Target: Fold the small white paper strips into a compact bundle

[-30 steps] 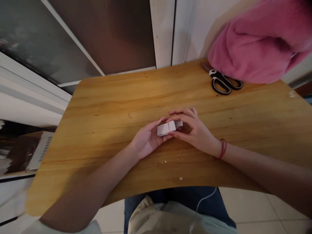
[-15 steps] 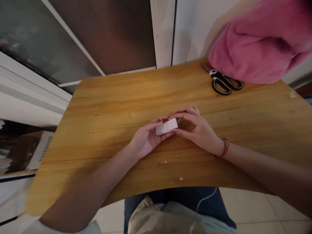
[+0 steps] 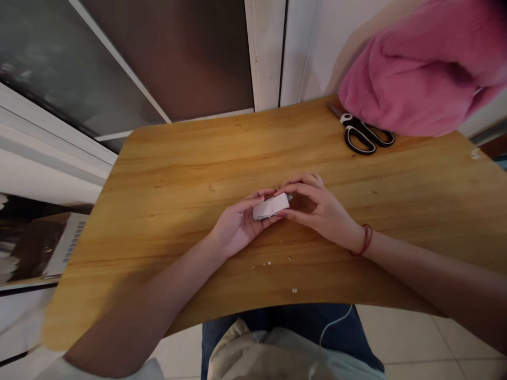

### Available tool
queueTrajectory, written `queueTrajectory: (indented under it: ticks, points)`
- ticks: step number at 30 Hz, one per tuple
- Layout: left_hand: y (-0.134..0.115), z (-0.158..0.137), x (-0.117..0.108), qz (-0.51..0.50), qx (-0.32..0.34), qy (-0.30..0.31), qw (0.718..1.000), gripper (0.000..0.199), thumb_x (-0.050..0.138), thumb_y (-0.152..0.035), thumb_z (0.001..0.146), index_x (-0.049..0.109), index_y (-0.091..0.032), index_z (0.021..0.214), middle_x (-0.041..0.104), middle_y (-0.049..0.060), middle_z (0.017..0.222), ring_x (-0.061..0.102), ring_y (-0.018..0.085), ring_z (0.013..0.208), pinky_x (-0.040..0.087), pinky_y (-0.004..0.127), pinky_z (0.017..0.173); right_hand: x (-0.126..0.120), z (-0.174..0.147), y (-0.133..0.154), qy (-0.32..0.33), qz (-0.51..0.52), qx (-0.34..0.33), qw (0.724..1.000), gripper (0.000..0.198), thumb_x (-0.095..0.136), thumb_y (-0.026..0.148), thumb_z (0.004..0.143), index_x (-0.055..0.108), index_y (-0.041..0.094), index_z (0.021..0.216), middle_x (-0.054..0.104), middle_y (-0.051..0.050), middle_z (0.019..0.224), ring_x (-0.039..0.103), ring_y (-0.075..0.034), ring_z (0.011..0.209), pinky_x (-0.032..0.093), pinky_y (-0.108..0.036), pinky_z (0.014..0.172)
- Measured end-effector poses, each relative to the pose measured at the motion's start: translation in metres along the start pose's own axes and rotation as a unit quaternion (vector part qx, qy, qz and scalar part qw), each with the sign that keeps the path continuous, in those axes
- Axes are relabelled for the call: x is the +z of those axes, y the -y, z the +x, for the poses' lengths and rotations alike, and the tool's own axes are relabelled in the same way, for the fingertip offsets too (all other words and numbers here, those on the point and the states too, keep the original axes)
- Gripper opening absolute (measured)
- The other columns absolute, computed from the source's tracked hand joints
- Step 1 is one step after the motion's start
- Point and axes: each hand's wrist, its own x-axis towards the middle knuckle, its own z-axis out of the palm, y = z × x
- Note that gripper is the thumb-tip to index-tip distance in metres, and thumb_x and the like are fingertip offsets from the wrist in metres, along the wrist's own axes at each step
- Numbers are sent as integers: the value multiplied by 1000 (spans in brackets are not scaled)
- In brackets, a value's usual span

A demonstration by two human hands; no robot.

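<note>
The fingers of the left hand (image 3: 236, 228) are closed around the near-left end of a small white oblong block of what looks like folded paper (image 3: 271, 206), a thin line crossing its top. The fingers of the right hand (image 3: 322, 214) pinch its other end, so the block sits between both sets of fingers, over the yellow-brown wooden counter (image 3: 186, 174). Tiny white scraps (image 3: 294, 290) lie nearer the body than the fingers. Well beyond the right fingers, farther right, black-handled metal scissors (image 3: 359, 138) lie beside a fluffy pink cloth item (image 3: 412, 79).
</note>
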Motion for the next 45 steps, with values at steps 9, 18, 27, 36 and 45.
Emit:
queueTrajectory:
  ticks: [9, 18, 27, 36, 45]
  points:
    - [0, 1, -1, -28, 3, 3, 1000, 21, 49, -7, 88, 69, -10, 90, 73, 8, 98, 70, 16, 86, 58, 29, 84, -1, 0, -1, -12, -7, -6, 1000, 25, 67, 38, 85, 67, 24, 105, 61, -7, 104, 54, -25, 105, 42, -46, 97]
    - [1, 2, -4, -28, 9, 2, 1000, 19, 52, -9, 86, 69, -9, 93, 72, 9, 103, 69, 19, 91, 56, 33, 93, -1, 0, -5, -26, -9, -11, 1000, 26, 64, 40, 86, 69, 26, 108, 62, -6, 104, 55, -24, 101, 44, -46, 94]
    - [0, 2, -2, -32, 7, -6, 999, 20, 51, -9, 86, 70, -7, 93, 72, 10, 103, 69, 19, 91, 58, 30, 88, -4, 1, -3, -34, -4, -6, 999, 24, 66, 37, 86, 72, 26, 106, 65, -6, 100, 55, -24, 98, 45, -43, 90]
    - [0, 2, 0, -40, 10, -22, 999, 20, 51, -8, 86, 70, -7, 89, 72, 10, 98, 69, 20, 92, 58, 32, 89, -5, 0, -2, -40, -28, -40, 998, 27, 68, 30, 85, 71, 29, 112, 67, -5, 98, 52, -23, 96, 46, -41, 87]
    - [1, 2, -1, -54, 8, -34, 998, 19, 51, -7, 85, 70, -7, 88, 71, 9, 97, 69, 20, 93, 58, 32, 89, -4, -1, -2, -53, -35, -30, 998, 26, 69, 33, 84, 72, 29, 109, 67, -5, 100, 54, -23, 97, 45, -42, 90]
